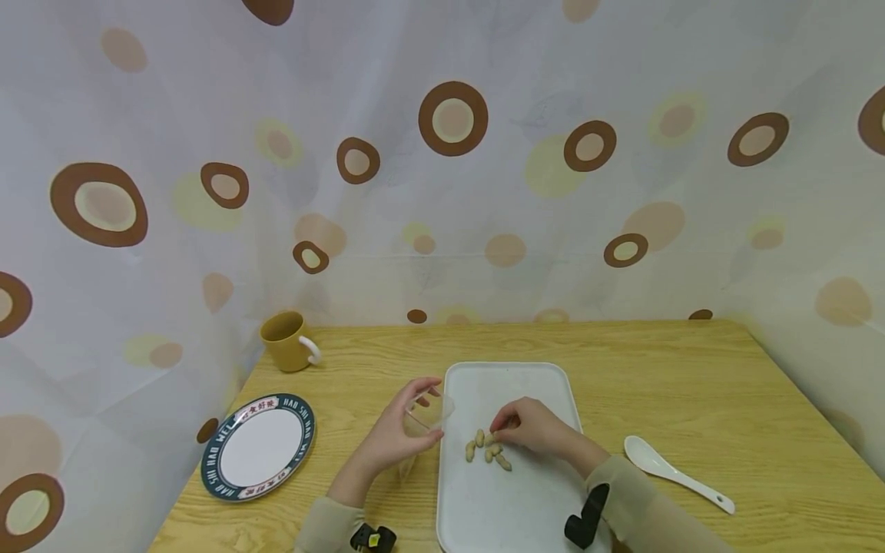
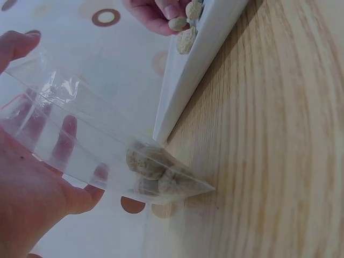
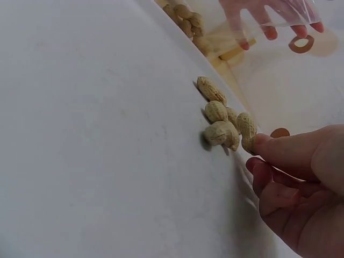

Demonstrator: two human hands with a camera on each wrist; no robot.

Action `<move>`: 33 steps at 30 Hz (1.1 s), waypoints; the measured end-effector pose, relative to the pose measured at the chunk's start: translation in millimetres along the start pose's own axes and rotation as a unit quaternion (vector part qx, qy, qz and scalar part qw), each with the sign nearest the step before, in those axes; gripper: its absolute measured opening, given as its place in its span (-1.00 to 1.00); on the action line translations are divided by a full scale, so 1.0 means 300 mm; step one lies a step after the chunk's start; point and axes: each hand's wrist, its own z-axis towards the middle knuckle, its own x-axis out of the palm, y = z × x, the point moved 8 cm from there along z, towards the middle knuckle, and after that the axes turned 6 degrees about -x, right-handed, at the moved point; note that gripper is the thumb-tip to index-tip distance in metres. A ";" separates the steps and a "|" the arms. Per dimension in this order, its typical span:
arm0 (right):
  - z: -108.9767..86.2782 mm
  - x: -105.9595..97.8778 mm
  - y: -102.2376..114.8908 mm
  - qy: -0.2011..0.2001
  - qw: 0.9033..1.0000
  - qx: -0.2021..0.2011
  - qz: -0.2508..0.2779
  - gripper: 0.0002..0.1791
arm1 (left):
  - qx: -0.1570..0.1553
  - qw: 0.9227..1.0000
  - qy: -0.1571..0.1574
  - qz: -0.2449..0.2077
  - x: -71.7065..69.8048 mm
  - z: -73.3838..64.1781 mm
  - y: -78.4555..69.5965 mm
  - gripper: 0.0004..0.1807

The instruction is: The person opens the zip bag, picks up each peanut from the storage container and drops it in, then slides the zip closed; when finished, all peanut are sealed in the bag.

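Observation:
My left hand [image 1: 394,432] holds a clear plastic bag [image 2: 102,126] with its mouth spread between thumb and fingers, left of the white tray [image 1: 515,511]. Several peanuts [image 2: 148,164] lie in the bag's bottom corner, close to the tabletop. Over the tray, my right hand [image 1: 539,430] pinches a peanut [image 3: 246,128] between thumb and fingertips. A small cluster of unshelled peanuts [image 3: 217,111] rests on the tray right beside those fingertips.
On the wooden table [image 1: 664,376], a white spoon [image 1: 653,461] lies right of the tray. A plate with a dark patterned rim [image 1: 304,430] sits at the left, and a mustard-yellow mug [image 1: 285,353] stands behind it. A spotted curtain [image 1: 512,207] surrounds the table.

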 end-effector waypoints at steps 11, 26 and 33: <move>0.008 -0.055 0.036 -0.025 0.999 0.009 0.024 -0.91 | -0.007 1.000 -0.005 0.004 0.001 0.003 0.006 -0.22; 0.034 -0.095 0.175 -0.049 0.997 -0.024 0.052 -0.87 | -0.009 1.000 -0.007 0.006 0.003 0.005 0.007 -0.21; 0.044 -0.101 0.240 -0.056 0.994 -0.034 0.090 -0.86 | -0.004 1.000 0.000 0.004 0.007 0.005 -0.006 -0.23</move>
